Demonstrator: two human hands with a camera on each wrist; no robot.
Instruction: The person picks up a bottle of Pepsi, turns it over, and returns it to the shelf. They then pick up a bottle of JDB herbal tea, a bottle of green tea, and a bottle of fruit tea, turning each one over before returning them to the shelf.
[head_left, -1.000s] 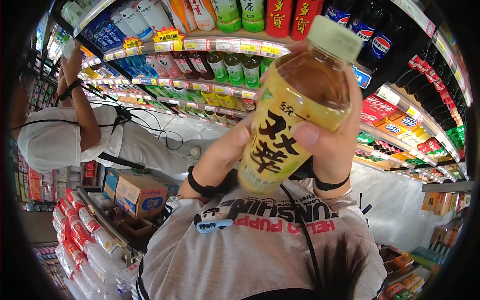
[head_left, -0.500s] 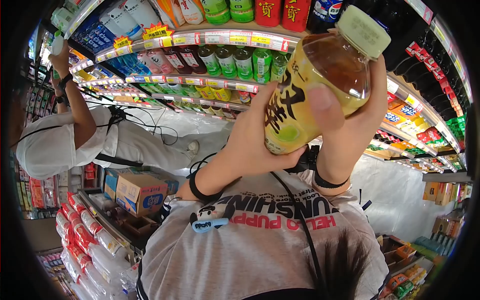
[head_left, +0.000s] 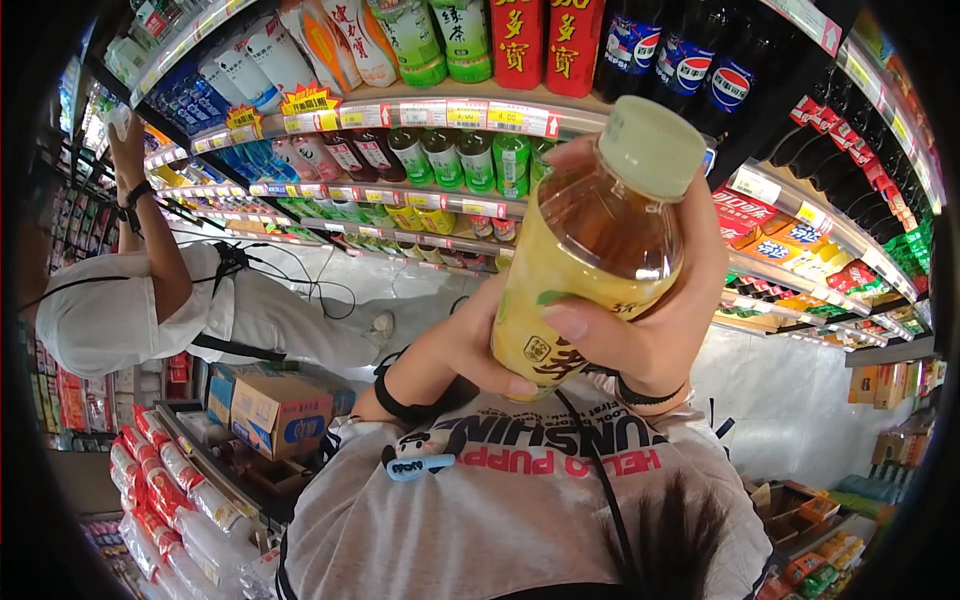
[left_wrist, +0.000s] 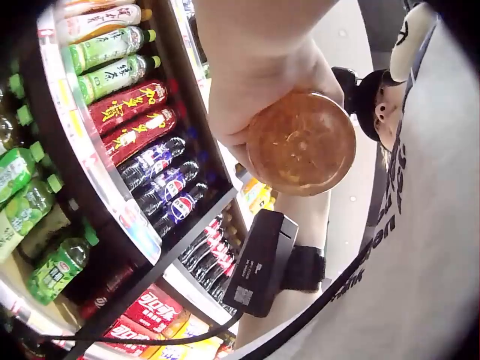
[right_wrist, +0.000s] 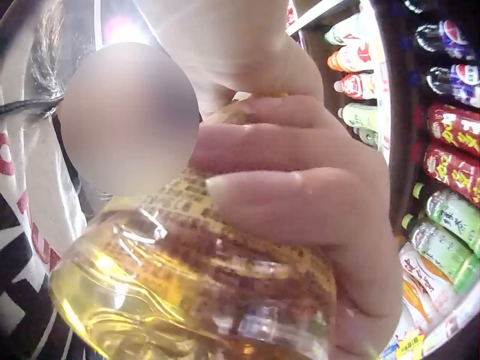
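Note:
A plastic drink bottle (head_left: pixel 575 290) with a pale green cap, amber liquid and a yellow label is held tilted before the chest. My right hand (head_left: pixel 655 325) grips its upper body, with the thumb across the label and fingers round the back. Lower down, my left hand (head_left: pixel 470 345) holds the bottle near its base, the thumb lying along the bottom edge; its other fingers are hidden behind. The left wrist view shows the round bottle base (left_wrist: pixel 302 142) against a palm. In the right wrist view, curled fingers (right_wrist: pixel 277 202) lie over the printed label.
Shelves of drinks curve ahead, with cola bottles (head_left: pixel 685 65), red bottles (head_left: pixel 545 45) and green tea bottles (head_left: pixel 460 40) above a price strip (head_left: pixel 470 116). Another person (head_left: pixel 130 300) stands at left. Behind are a cardboard box (head_left: pixel 280 415) and red-topped packs (head_left: pixel 150 475).
The bottle swung up and right, then came back lower and left. It has turned, so the large black characters now face lower and are partly covered by the right thumb. Both hands stay on it.

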